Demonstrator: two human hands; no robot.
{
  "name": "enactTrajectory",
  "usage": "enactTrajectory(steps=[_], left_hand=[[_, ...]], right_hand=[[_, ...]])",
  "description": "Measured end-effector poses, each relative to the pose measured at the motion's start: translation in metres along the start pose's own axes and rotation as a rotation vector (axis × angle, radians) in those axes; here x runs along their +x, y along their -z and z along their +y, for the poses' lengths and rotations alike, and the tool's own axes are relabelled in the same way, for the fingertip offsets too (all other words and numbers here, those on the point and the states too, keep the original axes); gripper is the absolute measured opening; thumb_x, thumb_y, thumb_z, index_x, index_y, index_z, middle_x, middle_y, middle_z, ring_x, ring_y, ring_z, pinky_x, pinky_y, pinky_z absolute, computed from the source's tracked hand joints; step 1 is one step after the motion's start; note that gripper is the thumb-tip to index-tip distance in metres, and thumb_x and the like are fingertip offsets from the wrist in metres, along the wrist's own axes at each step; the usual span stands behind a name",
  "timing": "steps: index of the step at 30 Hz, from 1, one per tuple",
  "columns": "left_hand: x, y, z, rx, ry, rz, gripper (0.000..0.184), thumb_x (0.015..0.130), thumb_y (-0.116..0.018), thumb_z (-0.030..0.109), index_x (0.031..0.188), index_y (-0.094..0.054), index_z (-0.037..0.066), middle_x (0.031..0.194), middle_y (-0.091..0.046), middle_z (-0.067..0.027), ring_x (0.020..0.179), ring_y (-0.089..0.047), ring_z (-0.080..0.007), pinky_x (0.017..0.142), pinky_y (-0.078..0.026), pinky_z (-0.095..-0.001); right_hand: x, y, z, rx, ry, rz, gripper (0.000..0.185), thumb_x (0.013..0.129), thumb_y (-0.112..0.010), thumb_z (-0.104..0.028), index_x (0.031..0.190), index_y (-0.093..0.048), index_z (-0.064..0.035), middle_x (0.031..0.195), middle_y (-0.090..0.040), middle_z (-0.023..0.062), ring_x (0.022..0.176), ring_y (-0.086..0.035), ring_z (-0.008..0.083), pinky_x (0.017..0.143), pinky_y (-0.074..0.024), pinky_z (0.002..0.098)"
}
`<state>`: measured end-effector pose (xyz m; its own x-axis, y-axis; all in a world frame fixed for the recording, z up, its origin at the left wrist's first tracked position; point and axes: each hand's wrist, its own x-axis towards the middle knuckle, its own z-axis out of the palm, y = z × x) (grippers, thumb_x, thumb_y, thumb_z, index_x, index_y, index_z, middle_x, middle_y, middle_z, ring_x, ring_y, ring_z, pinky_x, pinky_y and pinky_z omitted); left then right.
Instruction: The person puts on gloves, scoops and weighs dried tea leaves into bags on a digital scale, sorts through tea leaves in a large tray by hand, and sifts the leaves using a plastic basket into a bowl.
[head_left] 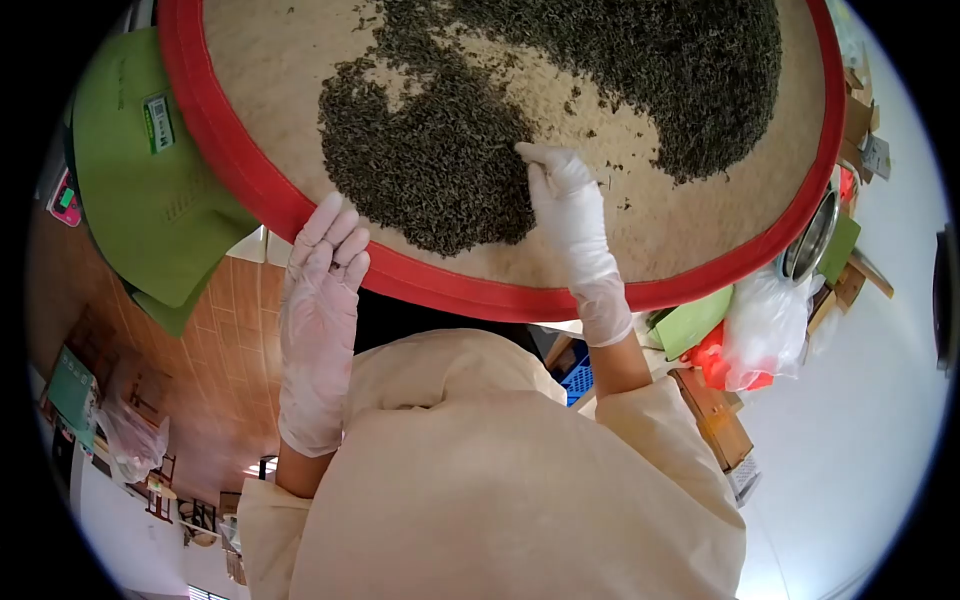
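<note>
A heap of dark dried leaves (430,150) lies on the left part of a round tray (720,215), with a larger heap (690,70) farther off to the right. The gloved right hand (568,205) is at the right edge of the left heap, fingers bent; whether they grip any leaves I cannot tell. The left hand (320,285) is palm up by the near red rim (460,292), fingers loosely extended, nothing clearly held. A green bag (130,190) is left of the tray; a metal bowl (812,240) is right.
</note>
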<state>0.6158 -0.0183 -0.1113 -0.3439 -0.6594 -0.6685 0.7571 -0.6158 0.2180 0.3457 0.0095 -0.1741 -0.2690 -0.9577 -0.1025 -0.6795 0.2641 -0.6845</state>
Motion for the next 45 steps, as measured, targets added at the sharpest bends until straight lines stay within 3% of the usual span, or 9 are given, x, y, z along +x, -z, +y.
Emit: enactTrajectory(steps=[5,7,9,14,18,21,27,37,45], left_hand=[[0.003,0.008,0.001,-0.016,-0.011,-0.044,0.044,0.098,-0.032,0.003,0.142,-0.024,0.0,0.132,-0.044,-0.0197,0.117,-0.051,-0.0265,0.098,-0.048,-0.0378],[0.003,0.005,-0.001,-0.035,-0.007,-0.042,0.045,0.098,-0.033,0.002,0.141,-0.024,0.0,0.131,-0.045,-0.0196,0.116,-0.052,-0.0265,0.098,-0.048,-0.0381],[0.004,-0.004,-0.003,0.196,-0.037,0.079,0.042,0.095,-0.045,0.009,0.136,-0.037,-0.001,0.126,-0.051,-0.0131,0.11,-0.054,-0.0172,0.093,-0.048,-0.0268],[0.0,-0.005,0.002,0.129,-0.019,0.069,0.042,0.096,-0.04,0.006,0.138,-0.033,0.0,0.127,-0.05,-0.0152,0.11,-0.055,-0.0207,0.093,-0.05,-0.0308],[-0.002,0.001,0.006,0.088,-0.023,0.075,0.044,0.097,-0.036,0.002,0.14,-0.029,0.0,0.127,-0.049,-0.0164,0.111,-0.056,-0.0228,0.093,-0.052,-0.0336],[0.0,-0.003,0.004,0.287,-0.06,0.121,0.039,0.095,-0.045,0.01,0.133,-0.042,0.001,0.122,-0.055,-0.01,0.106,-0.056,-0.0152,0.09,-0.048,-0.0248],[0.002,-0.006,0.002,0.161,-0.036,0.057,0.044,0.096,-0.041,0.004,0.139,-0.03,0.0,0.128,-0.048,-0.013,0.11,-0.056,-0.0182,0.094,-0.051,-0.0291],[-0.002,0.003,0.007,-0.004,-0.036,-0.041,0.042,0.097,-0.034,0.003,0.139,-0.029,0.0,0.13,-0.047,-0.0166,0.111,-0.056,-0.0239,0.096,-0.05,-0.0351],[-0.001,-0.001,0.003,0.026,-0.027,0.01,0.044,0.096,-0.034,0.0,0.139,-0.028,-0.001,0.129,-0.048,-0.0176,0.111,-0.057,-0.0241,0.095,-0.051,-0.0339]], right_hand=[[0.007,-0.007,-0.022,-0.008,-0.054,0.054,0.02,0.082,-0.058,-0.004,0.1,-0.065,-0.0092,0.095,-0.064,0.0111,0.09,-0.06,0.0296,0.08,-0.0484,0.0369],[0.023,-0.013,-0.027,-0.019,0.131,0.017,0.025,0.081,-0.061,-0.008,0.105,-0.064,-0.009,0.103,-0.063,0.0128,0.097,-0.057,0.0324,0.085,-0.0467,0.0396],[0.038,-0.028,-0.037,-0.027,0.251,-0.052,0.029,0.079,-0.062,-0.011,0.107,-0.064,-0.0087,0.111,-0.06,0.0136,0.102,-0.055,0.0335,0.089,-0.0452,0.0411],[0.039,-0.039,-0.053,0.055,0.42,-0.351,0.025,0.077,-0.06,-0.006,0.102,-0.063,-0.0099,0.106,-0.062,0.0101,0.1,-0.055,0.0311,0.09,-0.0449,0.0401],[0.011,0.004,-0.047,0.069,0.335,-0.491,0.025,0.078,-0.056,0.002,0.099,-0.065,-0.0094,0.1,-0.063,0.009,0.093,-0.058,0.0284,0.083,-0.0483,0.0354],[0.002,0.024,-0.026,0.181,0.061,-0.294,0.026,0.082,-0.055,0.002,0.102,-0.065,-0.0105,0.098,-0.064,0.009,0.092,-0.062,0.0225,0.08,-0.0493,0.0305],[0.027,0.03,0.01,0.18,-0.327,-0.118,0.024,0.089,-0.051,-0.005,0.108,-0.064,-0.0093,0.098,-0.065,0.0121,0.086,-0.062,0.0231,0.079,-0.0482,0.0295],[0.039,-0.013,0.0,-0.308,0.182,-0.197,0.018,0.078,-0.069,-0.018,0.094,-0.067,-0.0109,0.097,-0.061,0.0106,0.09,-0.06,0.0284,0.08,-0.0492,0.0355],[0.018,0.001,-0.016,0.288,-0.26,-0.268,0.012,0.083,-0.064,-0.015,0.093,-0.068,-0.0091,0.086,-0.063,0.0053,0.078,-0.058,0.018,0.072,-0.0472,0.0305]])
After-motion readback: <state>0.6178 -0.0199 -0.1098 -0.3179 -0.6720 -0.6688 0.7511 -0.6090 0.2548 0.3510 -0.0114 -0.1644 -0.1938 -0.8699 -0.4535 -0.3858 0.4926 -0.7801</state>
